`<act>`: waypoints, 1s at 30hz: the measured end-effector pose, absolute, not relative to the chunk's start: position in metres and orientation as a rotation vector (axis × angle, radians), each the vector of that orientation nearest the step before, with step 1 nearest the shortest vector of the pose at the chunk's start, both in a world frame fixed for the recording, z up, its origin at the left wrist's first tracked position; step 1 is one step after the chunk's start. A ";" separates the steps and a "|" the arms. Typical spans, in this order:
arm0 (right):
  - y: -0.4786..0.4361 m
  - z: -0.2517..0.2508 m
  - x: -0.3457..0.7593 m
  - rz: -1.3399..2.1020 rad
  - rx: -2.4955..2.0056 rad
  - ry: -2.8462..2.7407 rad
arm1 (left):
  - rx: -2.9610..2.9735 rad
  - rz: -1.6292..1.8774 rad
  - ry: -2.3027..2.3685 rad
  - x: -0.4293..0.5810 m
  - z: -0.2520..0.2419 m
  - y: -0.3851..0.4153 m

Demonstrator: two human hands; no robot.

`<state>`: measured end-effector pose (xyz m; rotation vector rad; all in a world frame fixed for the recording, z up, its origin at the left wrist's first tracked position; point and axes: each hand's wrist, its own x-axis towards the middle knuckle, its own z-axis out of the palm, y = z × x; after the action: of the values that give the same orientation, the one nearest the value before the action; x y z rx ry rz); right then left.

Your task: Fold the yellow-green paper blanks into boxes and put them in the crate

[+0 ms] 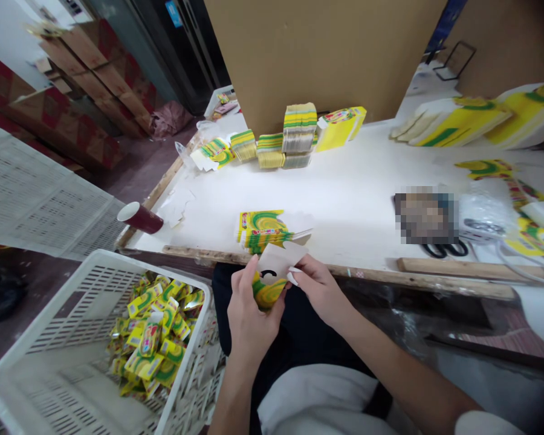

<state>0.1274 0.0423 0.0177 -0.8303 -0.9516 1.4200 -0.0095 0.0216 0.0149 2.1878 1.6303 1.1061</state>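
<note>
- Carton (267, 294) sits between my hands, over my lap just below the table (358, 199) edge. My left hand (249, 317) is curled closed around its yellow-green body, and my right hand (321, 291) pinches its white flap (278, 260) between thumb and forefinger.
- Crate (140, 263) stands low at my left, near but apart. I judge that a carelessly dropped carton could hit the rim and fall to the floor.
- Blanks (263, 229) lie at the table edge just above my hands, and I think a raised knuckle could nudge them off.
- Cup (141, 218) looks tipped on its side at the table's left corner, so a bump might roll it off.
- Flap is thin card. Too hard a pinch could crease or tear it, and a loose left grip could let the body buckle.
- Blurred patch (426, 214) hides whatever lies there, and the scissors (444, 249) show only their handles below it.
- Carton's underside is covered by my left fingers, so I cannot tell whether its bottom is closed.
- Print on it is too small to read.
</note>
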 end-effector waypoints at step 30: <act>0.040 0.012 0.125 1.505 -0.771 -0.880 | 2.052 1.083 1.617 -0.008 0.017 0.021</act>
<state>0.1251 0.0397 0.0122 -0.7707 -0.8795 1.5054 -0.0080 0.0214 0.0168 2.0517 1.6168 1.0830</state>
